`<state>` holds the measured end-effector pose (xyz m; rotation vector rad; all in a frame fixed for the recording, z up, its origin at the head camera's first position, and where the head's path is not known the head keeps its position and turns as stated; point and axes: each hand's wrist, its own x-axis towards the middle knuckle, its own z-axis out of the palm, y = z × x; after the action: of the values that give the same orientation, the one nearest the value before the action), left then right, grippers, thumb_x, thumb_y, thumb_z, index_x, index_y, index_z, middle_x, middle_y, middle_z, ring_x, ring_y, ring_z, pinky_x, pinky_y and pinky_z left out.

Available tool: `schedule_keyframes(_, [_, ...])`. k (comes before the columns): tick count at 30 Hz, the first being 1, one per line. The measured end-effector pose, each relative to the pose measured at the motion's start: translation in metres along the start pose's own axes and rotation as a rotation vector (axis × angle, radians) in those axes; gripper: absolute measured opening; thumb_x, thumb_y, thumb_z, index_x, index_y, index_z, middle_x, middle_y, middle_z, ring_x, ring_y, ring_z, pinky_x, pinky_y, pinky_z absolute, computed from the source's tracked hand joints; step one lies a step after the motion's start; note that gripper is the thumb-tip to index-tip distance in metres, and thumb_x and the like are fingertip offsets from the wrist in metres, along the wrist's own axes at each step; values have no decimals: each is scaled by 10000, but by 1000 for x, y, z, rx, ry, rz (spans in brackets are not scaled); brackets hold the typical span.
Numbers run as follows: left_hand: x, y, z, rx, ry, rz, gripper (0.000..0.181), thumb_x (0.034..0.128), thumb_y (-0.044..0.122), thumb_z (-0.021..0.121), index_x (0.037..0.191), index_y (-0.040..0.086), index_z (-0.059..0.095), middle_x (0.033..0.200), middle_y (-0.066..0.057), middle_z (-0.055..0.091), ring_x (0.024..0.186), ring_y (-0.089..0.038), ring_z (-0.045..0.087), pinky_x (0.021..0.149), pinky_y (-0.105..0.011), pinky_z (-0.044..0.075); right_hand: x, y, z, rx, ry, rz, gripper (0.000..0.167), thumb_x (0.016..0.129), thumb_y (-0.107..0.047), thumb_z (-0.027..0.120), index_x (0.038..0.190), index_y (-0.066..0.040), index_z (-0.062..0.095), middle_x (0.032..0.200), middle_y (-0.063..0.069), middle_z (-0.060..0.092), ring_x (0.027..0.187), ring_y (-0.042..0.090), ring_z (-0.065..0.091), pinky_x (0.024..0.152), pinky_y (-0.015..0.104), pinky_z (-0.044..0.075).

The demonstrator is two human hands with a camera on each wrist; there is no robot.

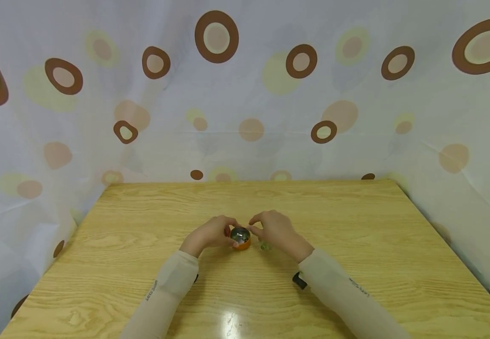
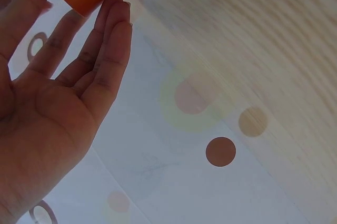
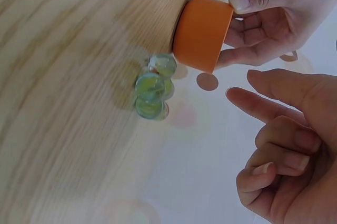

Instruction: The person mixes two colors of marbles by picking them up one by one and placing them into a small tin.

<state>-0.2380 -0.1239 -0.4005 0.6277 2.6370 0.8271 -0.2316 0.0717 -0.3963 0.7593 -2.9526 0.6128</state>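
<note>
A small orange bowl [image 1: 241, 246] with a shiny metallic inside stands on the wooden table; its orange wall [image 3: 202, 34] fills the upper middle of the right wrist view. My left hand [image 1: 211, 234] grips it from the left, thumb at the rim and fingers round the far side. Close to the rim on the right hovers my right hand [image 1: 275, 230]. Its thumb and forefinger are held apart with nothing seen between them, and the other fingers curl loosely. Several greenish clear glass marbles [image 3: 150, 86] lie clustered on the table beside the bowl, below the right hand.
The light wooden table [image 1: 143, 212] reaches back to a pale curtain [image 1: 245, 94] patterned with brown and beige circles, which also hangs along both sides. A dark wrist device [image 1: 299, 280] shows under the right sleeve.
</note>
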Motion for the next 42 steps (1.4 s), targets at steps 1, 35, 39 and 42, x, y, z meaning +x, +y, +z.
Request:
schedule_keyframes(1, [0,0,0,1,-1,3,377,822,141,777,1164,46,652,807,-53,574,708,-174,517,653,-294,443,0,1,-1,1,2,3,209,923,-254,668,1042,-103,749,824,77,712,393,74,333,395,215,282])
schedule_keyframes(35, [1,-2,2,4,5,1,446,828,150,769,1228,24,616,818,-55,583,715,-164,537,671,-310,461,3,24,0,-34,-1,48,168,899,-223,696,997,-103,761,1066,121,698,734,232,662,495,303,486])
schedule_keyframes(39, [2,-2,2,4,6,-2,447,825,149,772,1226,26,619,808,-51,582,707,-162,536,662,-303,457,4,27,1,-40,-10,55,158,890,-214,708,983,-98,764,1066,124,696,755,243,671,532,325,514])
schedule_keyframes(42, [1,-2,2,1,6,-5,448,823,147,774,1227,26,620,802,-50,580,702,-162,533,654,-297,452,4,27,1,-39,-26,68,158,879,-211,720,977,-95,765,1043,118,703,720,231,666,546,332,521])
